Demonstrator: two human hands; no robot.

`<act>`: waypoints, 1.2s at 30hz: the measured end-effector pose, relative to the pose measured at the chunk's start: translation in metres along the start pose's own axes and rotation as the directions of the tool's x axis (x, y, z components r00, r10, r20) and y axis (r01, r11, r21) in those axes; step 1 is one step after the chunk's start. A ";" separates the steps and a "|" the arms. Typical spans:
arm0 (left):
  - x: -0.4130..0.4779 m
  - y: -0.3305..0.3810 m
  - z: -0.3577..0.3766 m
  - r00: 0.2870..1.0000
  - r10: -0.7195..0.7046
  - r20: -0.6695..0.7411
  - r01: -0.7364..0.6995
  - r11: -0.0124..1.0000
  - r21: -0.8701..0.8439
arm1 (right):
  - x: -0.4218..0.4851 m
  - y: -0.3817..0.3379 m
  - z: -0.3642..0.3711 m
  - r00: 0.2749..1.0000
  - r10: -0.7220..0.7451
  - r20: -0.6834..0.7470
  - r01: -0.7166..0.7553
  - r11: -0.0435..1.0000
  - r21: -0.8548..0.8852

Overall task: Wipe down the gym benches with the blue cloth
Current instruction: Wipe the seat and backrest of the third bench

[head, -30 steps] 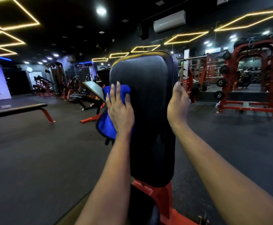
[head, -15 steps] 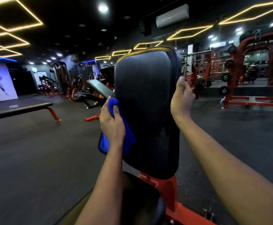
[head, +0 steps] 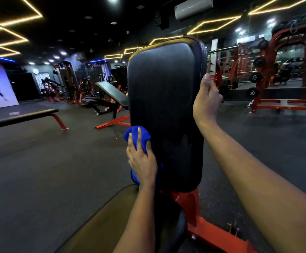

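A black padded backrest (head: 166,99) stands upright on a red frame (head: 208,232) right in front of me. My left hand (head: 141,161) holds the blue cloth (head: 139,137) against the lower left edge of the pad, fingers wrapped over the cloth. My right hand (head: 206,103) grips the pad's right edge about halfway up, thumb on the front and fingers hidden behind. The black seat pad (head: 174,223) lies below, partly covered by my left forearm.
A flat bench (head: 21,117) stands at the left. An incline bench (head: 112,95) sits behind the cloth. A red power rack with weight plates (head: 285,73) stands at the right. More machines line the back wall. Dark rubber floor (head: 57,170) lies all around.
My left hand has slid the cloth down the pad's left edge, from near the top to the lower part. The right hand keeps its hold on the right edge.
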State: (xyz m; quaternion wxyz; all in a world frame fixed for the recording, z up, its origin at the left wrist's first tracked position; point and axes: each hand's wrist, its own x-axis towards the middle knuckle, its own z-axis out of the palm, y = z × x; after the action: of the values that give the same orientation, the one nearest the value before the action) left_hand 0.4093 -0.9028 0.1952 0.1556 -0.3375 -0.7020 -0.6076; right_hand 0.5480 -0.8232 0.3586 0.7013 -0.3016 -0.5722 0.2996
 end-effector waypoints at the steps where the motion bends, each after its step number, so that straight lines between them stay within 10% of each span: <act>1: 0.000 -0.001 -0.002 1.000 0.004 0.005 -0.004 1.000 -0.001 | 0.000 0.000 0.000 1.000 -0.001 0.003 0.001 1.000 0.000; 8: 0.059 0.041 0.005 0.987 0.148 -0.060 -0.146 0.989 0.034 | 0.002 0.003 0.000 1.000 0.001 0.004 -0.001 1.000 -0.015; 19: -0.010 -0.007 0.003 0.996 -0.077 -0.055 0.070 0.992 -0.108 | -0.005 -0.002 -0.003 1.000 -0.001 0.015 0.001 1.000 0.030; 36: 0.027 0.162 0.024 0.915 0.401 -0.037 -0.401 0.916 0.009 | 0.027 0.022 -0.025 0.903 0.077 0.422 -0.190 0.954 0.232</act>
State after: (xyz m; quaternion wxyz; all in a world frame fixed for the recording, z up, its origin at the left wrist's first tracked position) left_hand 0.5021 -0.8668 0.3283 0.2904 -0.4625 -0.6153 -0.5686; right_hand 0.5758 -0.7902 0.3546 0.5781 -0.1736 -0.6380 0.4781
